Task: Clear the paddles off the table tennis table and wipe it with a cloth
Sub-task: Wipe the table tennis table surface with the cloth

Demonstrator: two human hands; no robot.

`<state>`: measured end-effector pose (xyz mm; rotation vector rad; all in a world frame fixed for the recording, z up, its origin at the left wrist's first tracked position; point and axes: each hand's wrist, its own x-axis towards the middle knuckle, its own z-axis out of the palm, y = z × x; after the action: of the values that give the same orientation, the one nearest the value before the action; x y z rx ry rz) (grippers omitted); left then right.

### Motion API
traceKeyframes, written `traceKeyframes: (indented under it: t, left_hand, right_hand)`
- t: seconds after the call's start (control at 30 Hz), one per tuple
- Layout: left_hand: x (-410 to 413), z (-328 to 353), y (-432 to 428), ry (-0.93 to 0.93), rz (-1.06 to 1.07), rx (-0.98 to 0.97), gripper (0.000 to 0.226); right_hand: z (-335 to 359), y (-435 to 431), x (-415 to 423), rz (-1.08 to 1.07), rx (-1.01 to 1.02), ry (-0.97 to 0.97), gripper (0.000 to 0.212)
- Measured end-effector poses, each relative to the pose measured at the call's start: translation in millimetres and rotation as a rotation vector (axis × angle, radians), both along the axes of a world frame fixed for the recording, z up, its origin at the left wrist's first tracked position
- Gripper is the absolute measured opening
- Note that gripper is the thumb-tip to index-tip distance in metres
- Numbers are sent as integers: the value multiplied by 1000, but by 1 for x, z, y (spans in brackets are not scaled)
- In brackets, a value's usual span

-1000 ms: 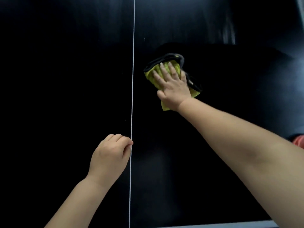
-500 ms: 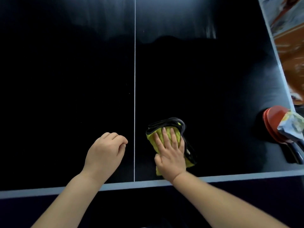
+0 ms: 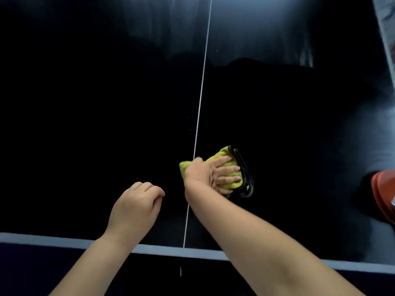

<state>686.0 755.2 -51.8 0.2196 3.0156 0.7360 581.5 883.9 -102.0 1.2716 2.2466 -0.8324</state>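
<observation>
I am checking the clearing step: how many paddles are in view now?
1 for certain: a red paddle at the right edge, cut off by the frame. More may be stacked under it or out of view.

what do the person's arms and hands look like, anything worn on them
The left forearm and right forearm are bare, no sleeve in frame. The left hand and right hand wear no gloves; no watch, bracelet or ring shows, though the view is dim.
</observation>
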Motion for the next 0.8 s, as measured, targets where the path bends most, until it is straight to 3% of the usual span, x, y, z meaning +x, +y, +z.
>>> traceKeyframes:
  t: [0.2, 0.33, 0.57, 0.7, 0.8]
  left_hand:
    - [-39, -11, -1, -48, 125, 12, 20]
    - [-68, -21, 6, -40, 176, -9, 8]
    - [-91, -28, 15, -49, 211, -9, 14]
    - [-86, -26, 16, -17, 191, -30, 11]
    - [-78, -18, 16, 11, 165, -30, 19]
  right_hand:
    - [10, -6, -141, -57, -17, 63, 84]
    - [10, -11, -214, 86, 17, 98, 86]
    - [-11, -1, -262, 849, 166, 241, 76]
    - [-10, 30, -250, 1298, 200, 296, 74]
    - [-7, 47, -217, 1505, 245, 315, 74]
